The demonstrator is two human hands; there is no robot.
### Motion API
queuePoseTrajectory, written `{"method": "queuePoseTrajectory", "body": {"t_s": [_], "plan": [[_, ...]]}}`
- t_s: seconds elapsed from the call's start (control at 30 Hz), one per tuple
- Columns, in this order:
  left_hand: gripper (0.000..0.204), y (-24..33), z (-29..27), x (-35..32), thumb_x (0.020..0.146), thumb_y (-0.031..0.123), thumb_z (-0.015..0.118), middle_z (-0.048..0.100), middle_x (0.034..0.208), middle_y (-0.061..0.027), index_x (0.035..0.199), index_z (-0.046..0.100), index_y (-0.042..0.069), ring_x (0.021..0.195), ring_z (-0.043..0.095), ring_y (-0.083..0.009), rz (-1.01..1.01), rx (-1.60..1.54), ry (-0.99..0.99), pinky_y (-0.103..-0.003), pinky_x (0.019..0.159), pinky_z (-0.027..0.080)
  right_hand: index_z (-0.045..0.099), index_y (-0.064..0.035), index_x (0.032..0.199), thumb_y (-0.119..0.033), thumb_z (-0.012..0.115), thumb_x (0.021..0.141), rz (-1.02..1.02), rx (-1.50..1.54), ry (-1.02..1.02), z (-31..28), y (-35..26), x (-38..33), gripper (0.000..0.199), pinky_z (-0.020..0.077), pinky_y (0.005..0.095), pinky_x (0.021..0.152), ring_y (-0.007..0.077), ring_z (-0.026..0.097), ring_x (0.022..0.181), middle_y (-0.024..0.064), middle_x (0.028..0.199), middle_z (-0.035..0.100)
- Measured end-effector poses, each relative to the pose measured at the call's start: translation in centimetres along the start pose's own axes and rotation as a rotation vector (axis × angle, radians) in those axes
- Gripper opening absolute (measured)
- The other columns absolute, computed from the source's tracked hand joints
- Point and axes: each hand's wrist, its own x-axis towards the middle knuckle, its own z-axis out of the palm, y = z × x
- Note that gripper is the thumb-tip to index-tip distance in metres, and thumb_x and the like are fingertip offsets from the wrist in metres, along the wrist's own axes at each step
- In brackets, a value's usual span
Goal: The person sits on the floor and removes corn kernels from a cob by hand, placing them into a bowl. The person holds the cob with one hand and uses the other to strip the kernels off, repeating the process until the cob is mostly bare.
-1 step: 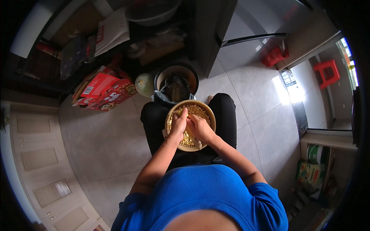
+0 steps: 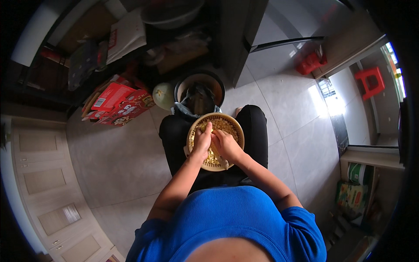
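A round tan basket [image 2: 241, 150] rests on my lap, with loose yellow corn kernels [image 2: 211, 160] spread over its bottom. Above it, my left hand [image 2: 202, 142] is closed around a yellow piece of corn cob [image 2: 203, 127], which is mostly covered by the fingers. Close against it, my right hand [image 2: 227, 144] has its fingers curled at the same cob; the fingertips are hidden. Below the right hand, a pale cob [image 2: 224, 163] leans inside the basket near its front rim.
Beyond the basket stands a round bin [image 2: 221, 89] with a dark bag inside. A pale green melon [image 2: 163, 96] and red cardboard boxes [image 2: 124, 105] are to its left. A fridge [image 2: 279, 56] stands far right, with a red stool [image 2: 370, 83] farther off.
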Motion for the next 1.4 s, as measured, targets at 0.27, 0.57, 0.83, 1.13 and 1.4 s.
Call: {"method": "queuePoseTrajectory", "body": {"t_s": [0.27, 0.57, 0.83, 1.13, 1.4], "plan": [[0.051, -1.1, -0.4, 0.6, 0.084, 0.038, 0.054, 0.056, 0.106, -0.0152, 0.114, 0.048, -0.004, 0.094, 0.055, -0.0218, -0.074, 0.079, 0.103, -0.031, 0.077, 0.045, 0.049, 0.0046, 0.083, -0.016, 0.045, 0.088, -0.033, -0.114, -0.076, 0.3, 0.4, 0.1, 0.021, 0.0439, 0.0442, 0.065, 0.0396, 0.053, 0.072, 0.0235, 0.075, 0.053], [0.041, 0.5, -0.6, 0.1, 0.086, 0.032, 0.053, 0.056, 0.101, -0.011, 0.11, 0.051, -0.001, 0.086, 0.057, -0.0175, -0.163, -0.264, -0.096, -0.028, 0.069, 0.049, 0.047, 0.0035, 0.093, -0.025, 0.049, 0.089, 0.103, 0.132, -0.167, -1.3, -0.2, 0.6, 0.029, 0.0451, 0.0436, 0.063, 0.0415, 0.057, 0.072, 0.026, 0.075, 0.058], [0.044, 0.8, 0.0, -0.6, 0.087, 0.035, 0.049, 0.055, 0.105, -0.012, 0.113, 0.05, 0.0, 0.093, 0.055, -0.0193, -0.113, -0.227, 0.009, -0.03, 0.077, 0.046, 0.046, 0.0029, 0.089, -0.017, 0.048, 0.087, 0.038, -0.031, -0.187, -1.0, -0.6, 0.4, 0.02, 0.0443, 0.0447, 0.06, 0.041, 0.057, 0.069, 0.026, 0.073, 0.057], [0.044, 1.6, -1.2, 0.3, 0.086, 0.038, 0.051, 0.056, 0.102, -0.0084, 0.111, 0.05, 0.002, 0.092, 0.055, -0.0167, -0.143, -0.333, -0.156, -0.029, 0.078, 0.046, 0.05, 0.0018, 0.098, -0.02, 0.043, 0.09, 0.146, 0.261, -0.083, -1.6, 0.0, 0.3, 0.024, 0.0452, 0.0404, 0.07, 0.0387, 0.057, 0.08, 0.0256, 0.083, 0.058], [0.036, 3.0, -3.4, -0.3, 0.084, 0.041, 0.052, 0.054, 0.08, -0.0067, 0.084, 0.05, 0.005, 0.092, 0.059, -0.0242, -0.151, -0.384, -0.216, -0.031, 0.072, 0.048, 0.054, 0.0035, 0.1, -0.022, 0.043, 0.093, 0.374, 0.321, -0.115, -1.9, 2.8, 0.9, 0.028, 0.0461, 0.0261, 0.071, 0.0137, 0.057, 0.078, 0.0097, 0.086, 0.06]]}}
